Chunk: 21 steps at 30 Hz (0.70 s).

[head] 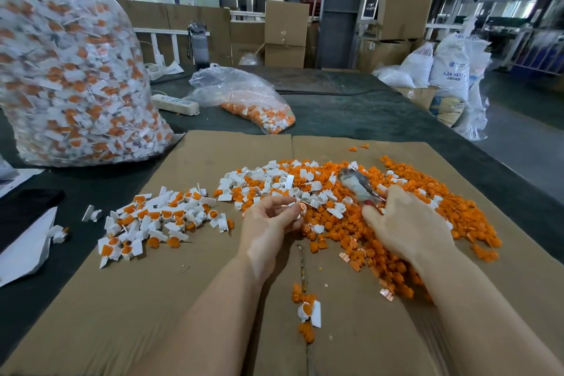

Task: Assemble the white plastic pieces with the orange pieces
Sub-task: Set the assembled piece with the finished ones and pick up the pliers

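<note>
Left hand (271, 220), fingers curled at frame centre, pinches a small white piece (296, 206) while the right hand (406, 223) lies spread on the orange pieces (396, 256) — a loose pinch could drop it into the pile.

Left hand (270, 224) fingers curled, pinching something small; right hand (407, 227) palm-down, fingers spread, just right of it.
</note>
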Motion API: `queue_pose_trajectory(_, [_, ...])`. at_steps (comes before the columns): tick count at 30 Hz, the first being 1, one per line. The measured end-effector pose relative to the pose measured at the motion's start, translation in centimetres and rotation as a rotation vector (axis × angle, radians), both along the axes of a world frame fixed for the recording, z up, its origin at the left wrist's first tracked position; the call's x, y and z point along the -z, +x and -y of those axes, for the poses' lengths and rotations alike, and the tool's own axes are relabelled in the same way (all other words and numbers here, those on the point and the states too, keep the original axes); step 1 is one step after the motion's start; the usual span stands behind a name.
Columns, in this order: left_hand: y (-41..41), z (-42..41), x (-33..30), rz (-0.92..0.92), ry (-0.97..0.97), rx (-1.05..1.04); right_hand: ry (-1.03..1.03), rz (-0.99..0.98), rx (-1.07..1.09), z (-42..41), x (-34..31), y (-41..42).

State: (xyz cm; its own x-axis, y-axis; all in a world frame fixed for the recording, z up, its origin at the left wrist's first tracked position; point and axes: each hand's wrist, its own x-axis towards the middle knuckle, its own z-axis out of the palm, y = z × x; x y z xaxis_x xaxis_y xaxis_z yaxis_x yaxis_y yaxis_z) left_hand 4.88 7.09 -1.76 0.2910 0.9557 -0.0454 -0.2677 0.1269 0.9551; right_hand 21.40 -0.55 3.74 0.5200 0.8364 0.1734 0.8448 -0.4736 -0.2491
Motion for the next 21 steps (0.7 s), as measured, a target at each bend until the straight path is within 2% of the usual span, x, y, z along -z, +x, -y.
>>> queue_pose_trajectory(4, [0.0,-0.3,0.0,0.083,-0.069,-0.026,-0.033,-0.322,-0.224,0.5,-1.2,-2.5])
queue_pose_trajectory(6, [0.0,-0.2,-0.1,0.116,-0.086,-0.037,-0.085,-0.413,-0.306,0.8,-1.5,-3.4])
queue_pose_trajectory(12, [-0.1,-0.1,-0.1,0.131,-0.108,-0.063,-0.213,-0.468,-0.343,0.9,-1.4,-4.4])
queue_pose_trajectory(21, [0.3,-0.1,-0.4,0.127,-0.151,-0.110,-0.274,-0.525,-0.365,1.0,-1.8,-4.3])
